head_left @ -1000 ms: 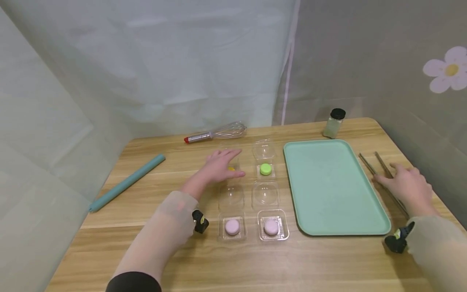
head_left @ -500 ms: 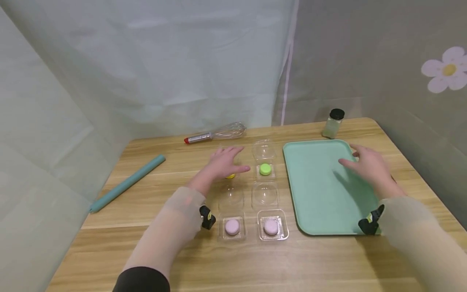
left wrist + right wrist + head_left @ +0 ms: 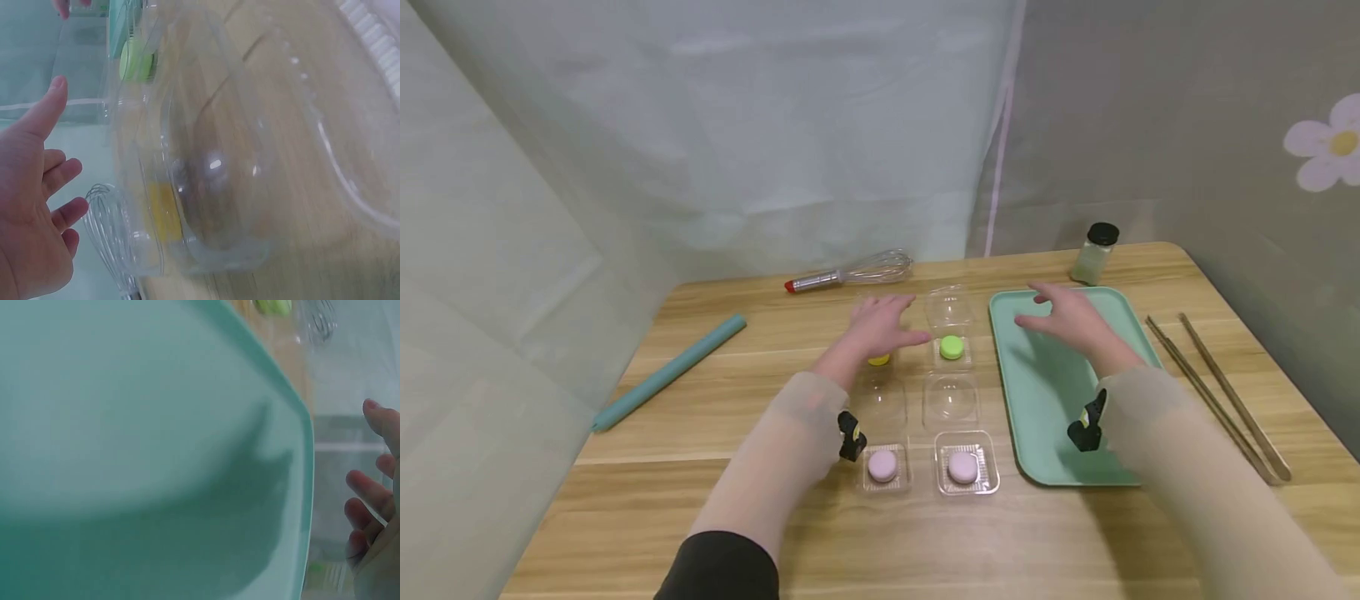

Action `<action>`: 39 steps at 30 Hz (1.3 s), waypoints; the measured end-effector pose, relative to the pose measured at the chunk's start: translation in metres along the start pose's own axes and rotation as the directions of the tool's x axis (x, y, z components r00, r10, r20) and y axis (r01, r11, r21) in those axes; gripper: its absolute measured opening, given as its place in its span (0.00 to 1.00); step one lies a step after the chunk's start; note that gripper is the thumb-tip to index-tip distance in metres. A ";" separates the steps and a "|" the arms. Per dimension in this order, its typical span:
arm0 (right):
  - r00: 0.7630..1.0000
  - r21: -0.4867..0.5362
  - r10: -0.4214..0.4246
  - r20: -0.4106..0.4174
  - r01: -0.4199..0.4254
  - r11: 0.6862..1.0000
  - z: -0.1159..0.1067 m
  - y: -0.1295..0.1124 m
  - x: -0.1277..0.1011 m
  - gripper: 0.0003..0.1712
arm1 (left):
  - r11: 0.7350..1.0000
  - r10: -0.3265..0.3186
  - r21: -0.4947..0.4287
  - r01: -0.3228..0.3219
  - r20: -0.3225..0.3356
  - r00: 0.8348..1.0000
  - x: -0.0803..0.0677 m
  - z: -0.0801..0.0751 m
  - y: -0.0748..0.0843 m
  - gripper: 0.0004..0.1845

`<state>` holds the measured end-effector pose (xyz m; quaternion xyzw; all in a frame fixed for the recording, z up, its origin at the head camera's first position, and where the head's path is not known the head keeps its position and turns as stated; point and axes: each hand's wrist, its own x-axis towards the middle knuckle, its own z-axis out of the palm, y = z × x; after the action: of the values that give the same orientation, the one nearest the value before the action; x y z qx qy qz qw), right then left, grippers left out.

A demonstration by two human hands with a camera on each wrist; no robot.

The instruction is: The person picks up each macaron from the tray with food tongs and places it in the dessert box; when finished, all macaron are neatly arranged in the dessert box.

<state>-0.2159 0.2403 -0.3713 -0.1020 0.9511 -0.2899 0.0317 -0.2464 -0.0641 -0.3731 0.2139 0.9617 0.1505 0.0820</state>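
A teal rod [image 3: 670, 372] lies slantwise at the left of the wooden surface [image 3: 647, 508]. Next, near the back edge, is a whisk [image 3: 850, 273] with a red-tipped handle. The left hand [image 3: 880, 329] hovers with thumb and fingers spread loosely, gripping nothing, over the yellow macaron [image 3: 878, 360], which it partly hides. Nearer the person, a pink macaron [image 3: 882, 466] sits in a clear container. To the right, the green macaron [image 3: 951, 347] rests in its clear container, lid folded back, with a second pink macaron [image 3: 962, 467] in front. The right hand [image 3: 1067, 317], also relaxed and holding nothing, hangs above the far part of the mint tray [image 3: 1026, 417], its shadow falling inside. A black-lidded jar [image 3: 1092, 257] stands behind the tray; metal tongs [image 3: 1208, 398] lie beside its right edge.
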 end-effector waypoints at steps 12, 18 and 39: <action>0.996 0.045 -0.051 0.075 0.048 0.998 0.029 -0.027 0.031 0.41 | 0.998 -0.039 -0.043 0.040 0.015 0.999 0.003 0.008 0.009 0.45; 0.993 0.068 -0.034 0.112 0.026 0.997 0.036 -0.033 0.039 0.41 | 0.997 -0.056 -0.047 0.057 0.017 0.998 0.010 0.011 0.010 0.46; 0.979 0.163 0.050 0.197 -0.083 0.983 0.044 -0.038 0.048 0.43 | 0.990 -0.089 -0.102 0.093 0.039 0.995 0.019 0.014 0.028 0.45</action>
<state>-0.2504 0.1754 -0.3866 -0.0943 0.9182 -0.3576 0.1416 -0.2497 -0.0278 -0.3787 0.1677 0.9598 0.1926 0.1162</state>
